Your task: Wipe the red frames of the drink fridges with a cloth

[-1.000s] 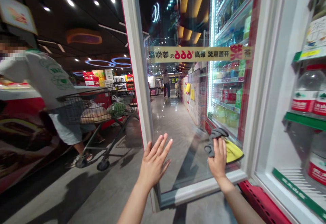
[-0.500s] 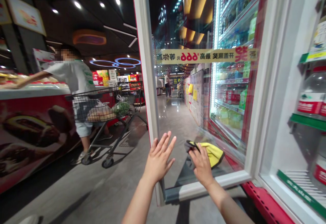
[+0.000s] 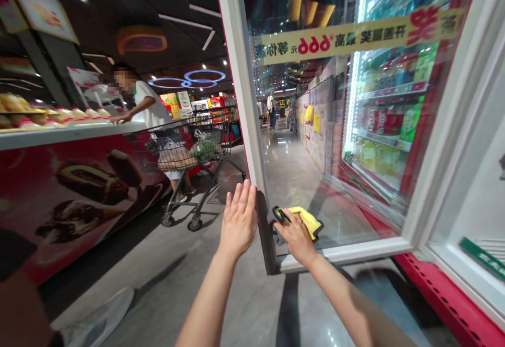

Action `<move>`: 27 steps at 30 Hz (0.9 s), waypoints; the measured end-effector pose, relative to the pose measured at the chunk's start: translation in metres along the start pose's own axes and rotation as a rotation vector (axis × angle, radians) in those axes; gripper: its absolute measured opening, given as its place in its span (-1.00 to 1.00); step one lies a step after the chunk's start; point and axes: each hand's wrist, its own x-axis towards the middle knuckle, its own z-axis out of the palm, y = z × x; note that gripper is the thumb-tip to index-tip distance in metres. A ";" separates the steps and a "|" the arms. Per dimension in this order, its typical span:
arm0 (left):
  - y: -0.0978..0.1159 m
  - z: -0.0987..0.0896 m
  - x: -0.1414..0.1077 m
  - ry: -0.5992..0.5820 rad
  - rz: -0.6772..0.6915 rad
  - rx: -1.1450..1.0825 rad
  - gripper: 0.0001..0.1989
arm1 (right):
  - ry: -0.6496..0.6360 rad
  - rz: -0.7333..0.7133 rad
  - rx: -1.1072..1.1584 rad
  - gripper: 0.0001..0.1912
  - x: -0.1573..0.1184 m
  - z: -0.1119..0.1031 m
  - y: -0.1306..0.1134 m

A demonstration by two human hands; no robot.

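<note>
My right hand (image 3: 298, 239) presses a yellow and grey cleaning cloth (image 3: 308, 221) with a dark edge against the lower glass (image 3: 347, 231) of an opened fridge door, near its bottom left corner. Part of the cloth is hidden under the fingers. At the door's upright white frame (image 3: 239, 89) is my left hand (image 3: 239, 223), its fingers stretched out and holding nothing. Its fingertips lie along the frame's outer edge; whether they press on it I cannot tell. A yellow strip with mirrored lettering (image 3: 355, 39) runs across the glass above.
On the left a person (image 3: 148, 102) leans at a red freezer chest (image 3: 98, 194), beside a shopping cart (image 3: 193, 152) holding bags and a green melon. Lit drink shelves (image 3: 386, 110) show in the glass. A red fridge base (image 3: 445, 294) runs along the lower right.
My right hand and the cloth have moved left along the glass toward the door's frame. My left hand's fingers have come closer together. The person has turned and the view has shifted.
</note>
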 end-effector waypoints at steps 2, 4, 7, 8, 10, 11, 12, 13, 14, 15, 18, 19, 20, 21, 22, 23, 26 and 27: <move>0.003 0.002 0.000 0.002 0.013 -0.009 -0.20 | -0.140 -0.049 0.066 -0.48 -0.036 0.011 0.007; 0.008 0.006 0.002 -0.001 0.049 -0.031 -0.24 | -0.267 -0.077 0.118 -0.57 -0.064 0.007 0.023; 0.020 0.013 0.007 0.006 0.114 -0.078 -0.29 | -0.320 -0.046 0.100 -0.51 -0.081 -0.015 0.061; 0.025 0.014 0.009 0.011 0.128 -0.090 -0.29 | -0.311 -0.019 0.078 -0.45 -0.082 -0.023 0.074; 0.034 0.017 0.013 0.017 0.143 -0.106 -0.29 | -0.224 0.077 0.002 -0.35 -0.079 -0.033 0.094; 0.038 0.019 0.015 0.017 0.142 -0.112 -0.28 | -0.142 0.142 -0.052 -0.31 -0.077 -0.034 0.100; 0.041 0.020 0.017 0.016 0.135 -0.117 -0.28 | -0.044 0.205 -0.107 -0.27 -0.074 -0.035 0.103; 0.044 0.022 0.018 0.015 0.123 -0.121 -0.28 | 0.055 0.262 -0.155 -0.23 -0.070 -0.034 0.104; 0.046 0.023 0.019 0.016 0.110 -0.124 -0.27 | 0.145 0.308 -0.192 -0.19 -0.066 -0.034 0.104; 0.047 0.025 0.020 0.017 0.096 -0.126 -0.26 | 0.213 0.338 -0.211 -0.15 -0.060 -0.036 0.104; 0.049 0.031 0.022 0.033 0.077 -0.140 -0.21 | 0.317 0.386 -0.183 -0.08 -0.037 -0.053 0.116; 0.049 0.032 0.023 0.040 0.074 -0.148 -0.19 | 0.361 0.425 -0.167 -0.08 -0.031 -0.062 0.124; 0.050 0.034 0.023 0.046 0.071 -0.155 -0.18 | 0.424 0.486 -0.154 -0.10 -0.028 -0.072 0.134; 0.050 0.036 0.023 0.048 0.067 -0.162 -0.17 | 0.500 0.577 -0.144 -0.12 -0.028 -0.081 0.145; 0.051 0.037 0.024 0.047 0.063 -0.168 -0.15 | 0.577 0.687 -0.144 -0.16 -0.032 -0.089 0.155; 0.053 0.038 0.024 0.044 0.059 -0.173 -0.14 | 0.637 0.794 -0.151 -0.20 -0.040 -0.094 0.163; 0.056 0.039 0.025 0.036 0.064 -0.188 -0.12 | 0.635 0.976 -0.176 -0.40 -0.076 -0.098 0.171; 0.058 0.039 0.025 0.036 0.066 -0.194 -0.11 | 0.580 0.975 -0.174 -0.47 -0.088 -0.096 0.168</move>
